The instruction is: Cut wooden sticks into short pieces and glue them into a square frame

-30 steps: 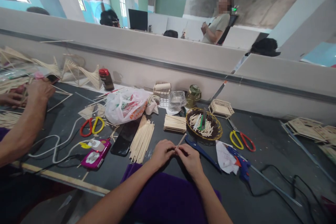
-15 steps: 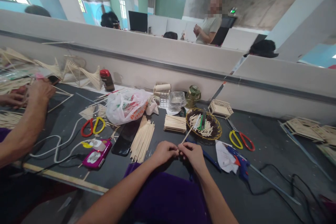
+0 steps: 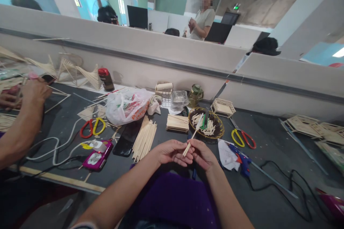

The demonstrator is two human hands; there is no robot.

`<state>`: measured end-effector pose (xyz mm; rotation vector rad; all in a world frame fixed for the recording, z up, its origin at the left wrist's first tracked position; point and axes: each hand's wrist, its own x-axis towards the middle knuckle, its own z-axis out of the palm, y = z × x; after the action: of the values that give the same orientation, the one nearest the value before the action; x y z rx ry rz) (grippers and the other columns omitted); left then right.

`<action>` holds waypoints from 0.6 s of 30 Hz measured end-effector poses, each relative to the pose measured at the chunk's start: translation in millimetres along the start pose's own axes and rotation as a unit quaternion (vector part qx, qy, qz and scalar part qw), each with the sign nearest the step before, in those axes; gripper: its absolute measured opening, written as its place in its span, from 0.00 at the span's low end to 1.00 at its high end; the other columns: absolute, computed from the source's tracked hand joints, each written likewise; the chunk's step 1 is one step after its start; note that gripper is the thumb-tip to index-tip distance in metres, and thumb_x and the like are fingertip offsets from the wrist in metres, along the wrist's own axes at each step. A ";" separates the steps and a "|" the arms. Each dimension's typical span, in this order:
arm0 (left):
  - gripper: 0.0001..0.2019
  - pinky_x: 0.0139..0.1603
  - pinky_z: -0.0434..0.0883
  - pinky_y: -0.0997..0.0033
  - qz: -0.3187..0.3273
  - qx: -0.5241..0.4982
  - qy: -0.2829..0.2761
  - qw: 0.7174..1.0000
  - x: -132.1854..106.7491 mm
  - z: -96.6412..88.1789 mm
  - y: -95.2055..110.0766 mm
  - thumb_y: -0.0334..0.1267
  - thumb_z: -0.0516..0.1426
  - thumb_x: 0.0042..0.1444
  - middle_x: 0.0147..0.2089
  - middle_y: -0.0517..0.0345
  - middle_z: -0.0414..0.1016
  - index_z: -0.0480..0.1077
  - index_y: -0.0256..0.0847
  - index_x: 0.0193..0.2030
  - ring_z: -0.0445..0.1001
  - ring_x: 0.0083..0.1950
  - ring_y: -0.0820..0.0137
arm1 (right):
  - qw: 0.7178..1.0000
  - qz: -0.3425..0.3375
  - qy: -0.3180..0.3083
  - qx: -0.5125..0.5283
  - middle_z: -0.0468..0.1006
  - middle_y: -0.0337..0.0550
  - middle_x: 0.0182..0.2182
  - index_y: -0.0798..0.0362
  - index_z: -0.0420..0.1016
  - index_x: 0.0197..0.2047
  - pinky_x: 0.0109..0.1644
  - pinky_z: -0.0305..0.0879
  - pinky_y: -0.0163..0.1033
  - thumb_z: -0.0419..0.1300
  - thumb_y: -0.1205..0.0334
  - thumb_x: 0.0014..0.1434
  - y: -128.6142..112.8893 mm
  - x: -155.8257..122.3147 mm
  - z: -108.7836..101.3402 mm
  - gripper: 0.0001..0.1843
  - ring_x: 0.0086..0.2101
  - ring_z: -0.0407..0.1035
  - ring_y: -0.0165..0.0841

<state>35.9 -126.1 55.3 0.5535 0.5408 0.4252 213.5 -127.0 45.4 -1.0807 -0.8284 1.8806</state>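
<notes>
Thin wooden sticks (image 3: 186, 149) are held in front of me, slanting up and away toward the basket. My right hand (image 3: 203, 154) pinches them between thumb and fingers. My left hand (image 3: 174, 152) has its thumb and forefinger at the same sticks, its other fingers curled loosely beneath the near ends. Just beyond is a round woven basket (image 3: 222, 128) with short stick pieces and a green-and-dark tool (image 3: 205, 120). A stack of short sticks (image 3: 177, 123) lies left of it, and a bundle of long sticks (image 3: 145, 138) nearer my left forearm.
To the right lie scissors (image 3: 243, 139), a blue glue gun (image 3: 243, 161) on white paper (image 3: 228, 155) and its cord. On the left are a phone (image 3: 126, 141), a pink power strip (image 3: 98, 155), a plastic bag (image 3: 127, 105) and another person's arm (image 3: 27, 118). A low partition (image 3: 161, 46) runs behind.
My left hand has turned and loosened, its fingers now showing beneath the sticks. The sticks' near ends now show below my fingertips. The view has shifted slightly.
</notes>
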 end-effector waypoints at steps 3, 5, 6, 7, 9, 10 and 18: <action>0.15 0.36 0.76 0.67 -0.015 -0.063 -0.046 0.997 -0.9 5.4 -3.7 0.40 0.62 0.52 0.34 0.49 0.79 0.73 0.31 0.43 0.79 0.35 0.67 | 1.000 -0.027 0.005 0.000 0.69 0.34 0.17 0.55 0.78 0.29 0.18 0.55 0.27 0.70 0.56 0.44 -7.8 -6.6 1.1 0.12 0.17 0.59 0.22; 0.14 0.37 0.76 0.68 -0.012 -0.090 -0.073 0.993 -1.9 10.8 -7.1 0.38 0.62 0.52 0.33 0.51 0.79 0.73 0.30 0.42 0.79 0.34 0.69 | 0.998 -0.057 -0.019 -0.006 0.68 0.34 0.17 0.56 0.78 0.28 0.16 0.52 0.26 0.71 0.56 0.43 -12.8 -11.6 1.5 0.12 0.16 0.58 0.21; 0.13 0.37 0.76 0.68 -0.010 -0.099 -0.087 0.991 -2.5 13.9 -8.9 0.37 0.63 0.52 0.32 0.52 0.78 0.73 0.30 0.42 0.78 0.33 0.69 | 0.996 -0.075 -0.038 -0.009 0.68 0.34 0.17 0.56 0.78 0.27 0.15 0.50 0.26 0.71 0.56 0.44 -15.0 -14.1 1.6 0.12 0.16 0.57 0.21; 0.13 0.36 0.76 0.68 -0.008 -0.105 -0.101 0.989 -3.0 17.0 -10.7 0.36 0.63 0.51 0.31 0.53 0.78 0.73 0.30 0.42 0.78 0.32 0.70 | 0.994 -0.093 -0.058 -0.011 0.68 0.34 0.18 0.56 0.78 0.26 0.14 0.50 0.26 0.70 0.57 0.44 -16.8 -16.5 1.7 0.11 0.15 0.57 0.20; 0.14 0.36 0.76 0.67 -0.005 -0.110 -0.123 0.986 -4.0 23.2 -13.6 0.36 0.64 0.50 0.30 0.54 0.77 0.73 0.29 0.42 0.78 0.31 0.70 | 0.988 -0.121 -0.090 -0.011 0.68 0.35 0.19 0.56 0.78 0.26 0.13 0.48 0.26 0.70 0.57 0.44 -19.2 -20.5 2.0 0.11 0.15 0.56 0.19; 0.15 0.35 0.76 0.68 -0.003 -0.109 -0.131 0.985 -4.5 26.1 -14.7 0.36 0.65 0.49 0.30 0.55 0.76 0.73 0.29 0.42 0.77 0.31 0.70 | 0.986 -0.130 -0.103 -0.010 0.68 0.35 0.20 0.56 0.78 0.26 0.13 0.48 0.26 0.70 0.57 0.44 -19.8 -21.8 2.2 0.11 0.14 0.56 0.19; 0.18 0.30 0.73 0.71 0.114 0.063 0.042 0.991 -4.2 33.3 -7.7 0.45 0.66 0.44 0.26 0.53 0.75 0.73 0.30 0.34 0.76 0.26 0.70 | 0.964 -0.170 0.005 -0.202 0.77 0.45 0.33 0.54 0.78 0.41 0.24 0.65 0.33 0.64 0.51 0.51 -20.8 -24.5 -4.5 0.18 0.26 0.71 0.30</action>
<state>53.9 -146.8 76.2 0.7250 0.5905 0.6360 231.8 -137.9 69.9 -1.1008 -1.3403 1.4504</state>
